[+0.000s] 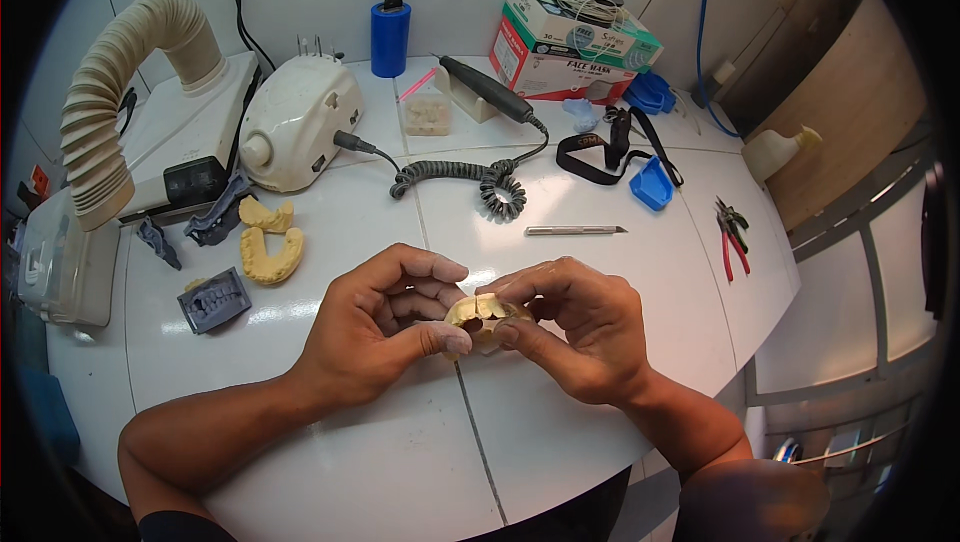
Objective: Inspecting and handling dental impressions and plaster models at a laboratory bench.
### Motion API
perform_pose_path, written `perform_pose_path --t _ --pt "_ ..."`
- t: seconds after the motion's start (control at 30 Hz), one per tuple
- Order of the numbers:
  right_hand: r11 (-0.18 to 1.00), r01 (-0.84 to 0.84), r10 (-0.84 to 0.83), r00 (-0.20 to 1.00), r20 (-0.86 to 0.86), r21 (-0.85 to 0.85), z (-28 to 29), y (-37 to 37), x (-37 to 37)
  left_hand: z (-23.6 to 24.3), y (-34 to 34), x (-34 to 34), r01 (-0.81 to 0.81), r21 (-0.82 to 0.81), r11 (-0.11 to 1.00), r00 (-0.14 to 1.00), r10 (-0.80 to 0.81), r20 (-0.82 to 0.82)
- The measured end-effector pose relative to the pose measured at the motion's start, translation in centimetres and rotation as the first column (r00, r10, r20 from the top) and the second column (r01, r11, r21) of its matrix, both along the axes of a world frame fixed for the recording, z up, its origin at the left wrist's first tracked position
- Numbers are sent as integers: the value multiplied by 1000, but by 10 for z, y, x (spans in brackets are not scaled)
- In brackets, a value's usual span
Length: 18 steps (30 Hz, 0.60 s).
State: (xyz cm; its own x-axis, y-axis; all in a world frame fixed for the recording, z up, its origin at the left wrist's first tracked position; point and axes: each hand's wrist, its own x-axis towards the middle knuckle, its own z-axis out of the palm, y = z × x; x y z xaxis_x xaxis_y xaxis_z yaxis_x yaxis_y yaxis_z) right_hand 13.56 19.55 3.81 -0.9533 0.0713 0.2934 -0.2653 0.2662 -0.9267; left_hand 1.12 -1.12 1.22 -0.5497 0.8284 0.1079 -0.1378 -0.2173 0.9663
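Note:
Between my two hands, over the front middle of the table, is a small yellowish dental cast [487, 304] with dark gaps in it. My left hand [352, 334] grips its left end, thumb in front and fingers curled behind. The right end is pinched by my right hand [592, 334] between thumb and fingers. Fingertips hide part of the cast, and its underside is hard to make out. Pale dust coats my fingertips. Left of my left hand lie a yellow horseshoe-shaped cast [272, 260] and a grey block with moulded teeth [216, 302]. Beyond my right hand lies a craft knife [574, 231].
A white control unit [300, 127] and a ribbed suction hose [88, 132] stand at the back left. A dark handpiece [487, 89] rests on a stand, its coiled cord [440, 178] across the middle. Red-handled pliers [731, 242] and a blue tray [651, 185] lie right; mask boxes [565, 67] are behind.

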Motion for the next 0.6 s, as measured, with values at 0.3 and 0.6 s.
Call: perform_pose_path --t 0.3,0.6 --pt "1000 2 -2 1000 -15 29 1 1 -1 -8 -1 -3 22 -4 1000 1000 -22 -15" --pt "996 20 -16 999 -49 84 0 3 -2 -12 -1 -3 28 50 998 993 -22 -113"
